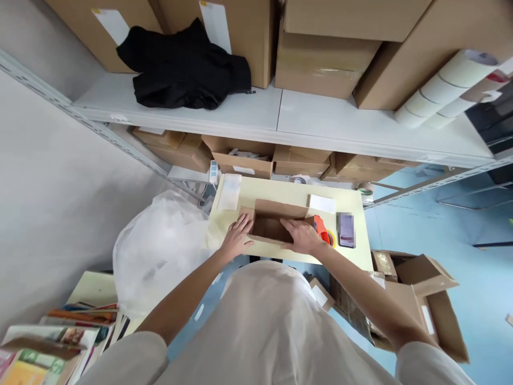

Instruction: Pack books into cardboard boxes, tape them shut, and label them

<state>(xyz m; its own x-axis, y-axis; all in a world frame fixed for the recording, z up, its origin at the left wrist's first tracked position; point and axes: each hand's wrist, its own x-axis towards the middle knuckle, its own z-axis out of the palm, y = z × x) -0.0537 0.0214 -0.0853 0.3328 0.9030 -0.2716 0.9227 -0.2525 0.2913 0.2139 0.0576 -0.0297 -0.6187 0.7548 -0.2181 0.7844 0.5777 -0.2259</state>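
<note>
Brown box [269, 226] stands open, left hand [238, 236] and right hand [303, 237] touching it.

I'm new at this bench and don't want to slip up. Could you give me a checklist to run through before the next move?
1. Cardboard box open at the top: ok.
2. Left hand at the box's left end: ok.
3. Right hand toward the box's right end, fingertips over the opening: ok.
4. Red tape dispenser apart from the box: cannot tell; it sits just right of it, partly behind the right hand.
5. Phone away from the box: ok, lying to the right of the dispenser.
6. Underside of the box sealed: cannot tell, out of sight.
</note>
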